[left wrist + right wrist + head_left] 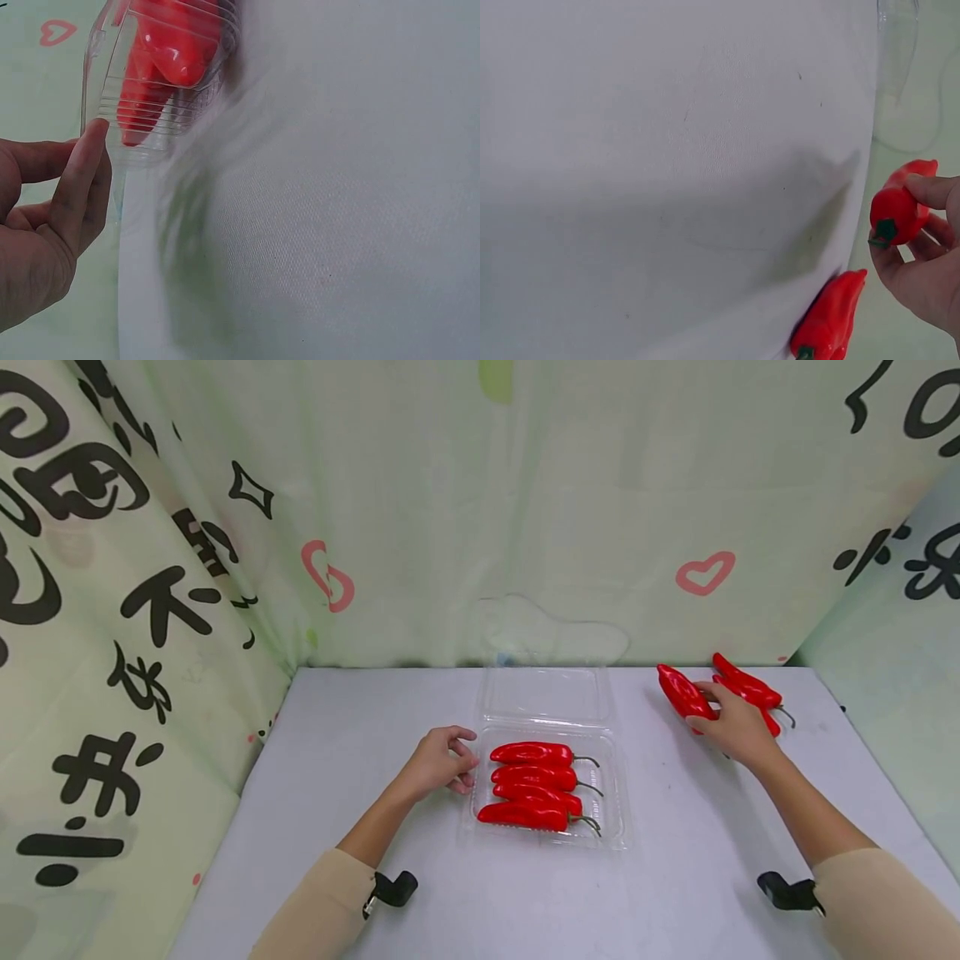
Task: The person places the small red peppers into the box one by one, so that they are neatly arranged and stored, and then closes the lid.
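My right hand [738,727] grips a red chili pepper [895,214] between thumb and fingers, at the right of the table; the pepper's green stem end shows in the right wrist view. More red peppers [750,687] lie just beyond that hand. In the middle stands a clear plastic clamshell box [613,793], its lid [546,695] folded back. Several red peppers [528,815] lie in it side by side, stems to the right. At the box's left rim is my left hand [441,762], fingers lightly bent and fingertips right at the plastic, with nothing held.
A white table [360,710] lies under everything. Behind it and along both sides hang pale green curtains [420,527] with black and pink prints. A black wrist camera mount [396,888] sits at the left sleeve, another mount [786,892] at the right sleeve.
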Tool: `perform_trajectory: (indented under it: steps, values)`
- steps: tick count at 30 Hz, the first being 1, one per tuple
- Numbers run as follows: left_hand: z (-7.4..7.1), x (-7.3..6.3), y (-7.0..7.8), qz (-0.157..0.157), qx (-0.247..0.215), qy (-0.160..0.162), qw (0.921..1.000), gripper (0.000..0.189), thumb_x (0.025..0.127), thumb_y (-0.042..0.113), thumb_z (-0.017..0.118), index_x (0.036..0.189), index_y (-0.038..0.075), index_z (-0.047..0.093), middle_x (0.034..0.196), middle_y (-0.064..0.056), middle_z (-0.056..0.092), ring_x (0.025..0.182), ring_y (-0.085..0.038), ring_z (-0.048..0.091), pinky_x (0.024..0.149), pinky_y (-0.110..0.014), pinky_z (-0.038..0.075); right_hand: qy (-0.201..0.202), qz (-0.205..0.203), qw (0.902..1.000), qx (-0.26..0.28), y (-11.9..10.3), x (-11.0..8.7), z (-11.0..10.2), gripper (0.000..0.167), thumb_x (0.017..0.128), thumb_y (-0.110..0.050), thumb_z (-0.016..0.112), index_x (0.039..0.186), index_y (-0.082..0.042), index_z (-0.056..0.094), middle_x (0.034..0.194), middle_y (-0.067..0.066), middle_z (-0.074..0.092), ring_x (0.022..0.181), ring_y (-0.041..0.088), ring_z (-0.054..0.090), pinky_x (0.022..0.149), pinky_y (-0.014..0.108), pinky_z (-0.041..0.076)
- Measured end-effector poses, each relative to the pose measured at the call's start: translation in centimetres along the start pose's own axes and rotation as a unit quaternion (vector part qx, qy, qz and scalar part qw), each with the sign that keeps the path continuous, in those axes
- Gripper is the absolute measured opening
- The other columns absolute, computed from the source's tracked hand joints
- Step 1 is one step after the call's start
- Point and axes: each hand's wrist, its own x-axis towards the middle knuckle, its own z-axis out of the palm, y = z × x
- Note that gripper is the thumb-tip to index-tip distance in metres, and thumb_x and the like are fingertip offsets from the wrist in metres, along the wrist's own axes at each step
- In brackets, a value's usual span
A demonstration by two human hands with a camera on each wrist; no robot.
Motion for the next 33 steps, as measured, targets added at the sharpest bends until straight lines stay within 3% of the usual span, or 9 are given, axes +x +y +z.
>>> perform_trajectory:
  steps: [10, 33]
  values:
    - [0.0, 0.0, -0.1, 0.001, 0.003, -0.001, 1.0000, 0.044, 0.097, 0.005, 0.069, 0.138, 0.000, 0.056, 0.100, -0.021, 0.067, 0.061, -0.020, 0.070, 0.059, -0.030, 0.063, 0.006, -0.033, 0.9994, -0.002, -1.1, -1.0, 0.1, 0.083, 0.088, -0.013, 0.080, 0.155, 0.004, 0.034, 0.146, 0.035, 0.043, 0.126, 0.056, 0.042, 0.082, 0.060, 0.062]
    - [0.1, -0.1, 0.1, 0.000, 0.009, 0.002, 1.0000, 0.044, 0.097, 0.004, 0.068, 0.139, -0.001, 0.055, 0.102, -0.023, 0.067, 0.061, -0.019, 0.070, 0.059, -0.030, 0.063, -0.021, -0.106, 0.9941, -0.004, -7.0, -3.1, 0.5, 0.081, 0.086, -0.012, 0.081, 0.155, -0.003, 0.040, 0.140, 0.030, 0.054, 0.119, 0.049, 0.055, 0.083, 0.056, 0.064]
